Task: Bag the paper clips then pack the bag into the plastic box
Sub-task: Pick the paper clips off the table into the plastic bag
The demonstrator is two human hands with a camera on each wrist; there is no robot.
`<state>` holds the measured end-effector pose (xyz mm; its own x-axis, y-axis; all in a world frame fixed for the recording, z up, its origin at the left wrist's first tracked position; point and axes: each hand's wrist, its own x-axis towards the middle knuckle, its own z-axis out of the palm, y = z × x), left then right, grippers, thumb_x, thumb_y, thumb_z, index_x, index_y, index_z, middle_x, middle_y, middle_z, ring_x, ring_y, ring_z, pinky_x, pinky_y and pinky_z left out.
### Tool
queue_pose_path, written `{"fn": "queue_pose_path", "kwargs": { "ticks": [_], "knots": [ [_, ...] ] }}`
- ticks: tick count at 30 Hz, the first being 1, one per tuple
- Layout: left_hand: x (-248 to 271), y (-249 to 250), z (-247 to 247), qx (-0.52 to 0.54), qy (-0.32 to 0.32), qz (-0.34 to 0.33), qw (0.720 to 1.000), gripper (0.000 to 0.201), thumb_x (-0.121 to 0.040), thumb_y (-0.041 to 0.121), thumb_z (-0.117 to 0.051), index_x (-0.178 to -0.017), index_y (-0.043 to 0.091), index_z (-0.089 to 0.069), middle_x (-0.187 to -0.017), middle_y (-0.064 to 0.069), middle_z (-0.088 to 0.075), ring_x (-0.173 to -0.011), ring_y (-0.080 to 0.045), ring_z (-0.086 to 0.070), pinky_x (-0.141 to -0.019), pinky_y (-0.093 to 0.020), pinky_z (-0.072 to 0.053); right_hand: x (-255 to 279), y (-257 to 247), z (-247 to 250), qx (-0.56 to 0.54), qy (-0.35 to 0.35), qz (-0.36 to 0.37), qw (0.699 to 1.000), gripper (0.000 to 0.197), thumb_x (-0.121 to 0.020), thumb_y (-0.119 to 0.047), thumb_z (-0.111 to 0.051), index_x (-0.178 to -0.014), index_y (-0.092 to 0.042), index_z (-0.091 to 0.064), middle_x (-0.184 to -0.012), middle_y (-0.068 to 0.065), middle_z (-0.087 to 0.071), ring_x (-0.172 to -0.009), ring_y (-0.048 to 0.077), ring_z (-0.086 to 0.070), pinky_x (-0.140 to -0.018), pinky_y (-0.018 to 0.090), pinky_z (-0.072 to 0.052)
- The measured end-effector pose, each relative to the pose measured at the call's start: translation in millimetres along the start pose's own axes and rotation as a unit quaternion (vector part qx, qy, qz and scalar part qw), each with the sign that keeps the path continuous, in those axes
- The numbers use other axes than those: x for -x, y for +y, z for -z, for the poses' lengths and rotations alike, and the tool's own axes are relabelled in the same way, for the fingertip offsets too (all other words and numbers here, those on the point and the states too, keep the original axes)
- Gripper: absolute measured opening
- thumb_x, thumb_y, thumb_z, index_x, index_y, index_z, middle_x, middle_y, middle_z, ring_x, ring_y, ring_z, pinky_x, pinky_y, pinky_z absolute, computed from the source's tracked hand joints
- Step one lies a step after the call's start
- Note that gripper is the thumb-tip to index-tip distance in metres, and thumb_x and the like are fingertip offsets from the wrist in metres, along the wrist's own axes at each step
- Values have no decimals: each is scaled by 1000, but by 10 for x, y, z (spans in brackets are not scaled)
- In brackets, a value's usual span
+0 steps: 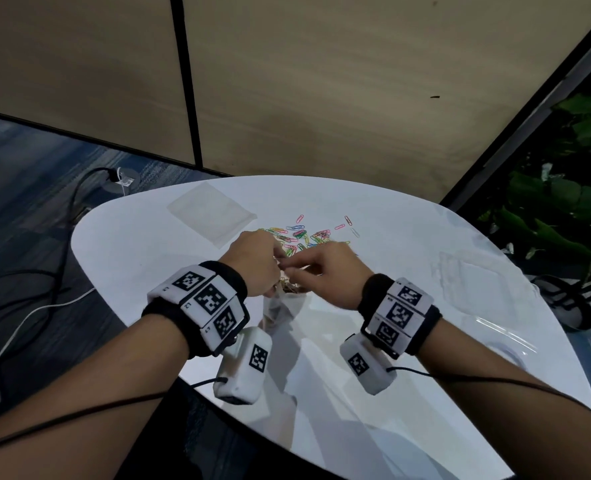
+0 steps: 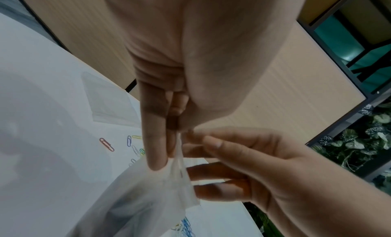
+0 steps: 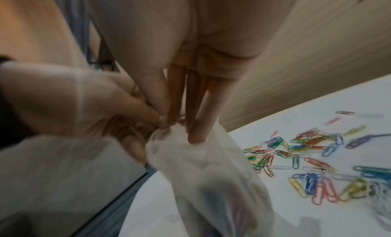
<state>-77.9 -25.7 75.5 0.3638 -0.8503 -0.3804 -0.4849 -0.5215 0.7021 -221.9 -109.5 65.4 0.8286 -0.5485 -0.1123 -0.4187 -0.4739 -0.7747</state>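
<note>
Both hands, left hand [image 1: 252, 263] and right hand [image 1: 325, 268], pinching thin translucent plastic bag [image 3: 203, 173] mouth at frame centre; slippery film could slip, spilling bagged colourful paper clips [image 1: 304, 233] onto white worktop [image 1: 391, 271].

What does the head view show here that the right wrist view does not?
Only the head view shows the stack of spare bags at the far left of the table and the clear plastic box at the right. Only the right wrist view shows the bag's gathered mouth up close, with right hand fingertips on it and left hand fingers pinching the rim. Both show the two hands meeting at the bag and loose paper clips on the table.
</note>
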Motion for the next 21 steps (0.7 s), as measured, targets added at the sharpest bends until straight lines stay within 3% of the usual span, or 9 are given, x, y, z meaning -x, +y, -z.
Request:
{"fn": "queue_pose_path", "kwargs": {
  "ticks": [2,4,5,7,9,12,16,18,21],
  "knots": [
    [13,-39,51,9,12,8,1000,32,-90,-8,-54,-110,10,-71,-87,-14,-72,-74,-31,-76,-77,-44,-65,-11,115,152,-77,49,-41,995,14,-91,-12,-64,-99,-14,-76,-93,2,-75,-79,22,-73,-72,32,-61],
    [48,-88,135,23,24,12,999,31,-93,-8,-49,-105,11,-70,-87,-14,-66,-63,-29,-74,-72,-42,-66,-29,450,355,-39,112,-103,988,13,-87,-18,-71,-97,-23,-74,-93,-1,-73,-82,25,-72,-75,38,-61],
    [75,-123,199,30,31,15,999,31,-94,-8,-48,-103,12,-70,-90,-15,-65,-61,-28,-73,-69,-40,-66,-20,678,456,32,117,-153,981,22,-82,-25,-76,-103,-27,-72,-99,-2,-71,-88,24,-70,-83,39,-59],
    [130,-210,316,40,44,16,998,30,-93,-8,-49,-99,12,-70,-93,-17,-67,-61,-27,-74,-63,-35,-66,96,1158,587,163,67,-275,945,61,-71,-39,-84,-125,-26,-60,-118,5,-61,-104,23,-64,-97,34,-50],
    [185,-326,447,45,57,15,997,29,-95,-7,-48,-100,10,-71,-89,-21,-71,-64,-30,-77,-57,-30,-65,236,1524,584,185,35,-338,922,91,-58,-45,-90,-136,-23,-49,-128,10,-52,-111,24,-58,-97,33,-46],
    [229,-502,633,47,70,31,996,27,-98,-7,-47,-100,8,-69,-87,-24,-72,-67,-31,-77,-49,-23,-61,284,1748,429,174,42,-324,929,98,-49,-48,-93,-133,-19,-52,-120,9,-54,-95,19,-57,-87,30,-48],
    [185,-662,837,27,80,57,995,28,-94,-12,-50,-100,8,-69,-95,-22,-69,-61,-23,-74,-43,-16,-54,49,1606,91,143,77,-263,951,81,-58,-37,-92,-128,-15,-58,-105,4,-60,-81,14,-58,-78,24,-47],
    [142,-689,925,20,90,67,994,29,-94,-12,-49,-103,5,-70,-96,-22,-69,-61,-22,-73,-41,-14,-52,-114,1489,-67,149,80,-241,956,75,-65,-35,-87,-131,-14,-57,-109,5,-60,-84,14,-58,-81,23,-47],
    [83,-693,998,31,99,81,991,29,-94,-12,-49,-107,4,-70,-97,-21,-71,-63,-23,-74,-41,-15,-53,-341,1328,-226,172,86,-219,956,70,-72,-33,-81,-134,-16,-54,-125,12,-49,-100,22,-58,-97,30,-47]
  ]
}}
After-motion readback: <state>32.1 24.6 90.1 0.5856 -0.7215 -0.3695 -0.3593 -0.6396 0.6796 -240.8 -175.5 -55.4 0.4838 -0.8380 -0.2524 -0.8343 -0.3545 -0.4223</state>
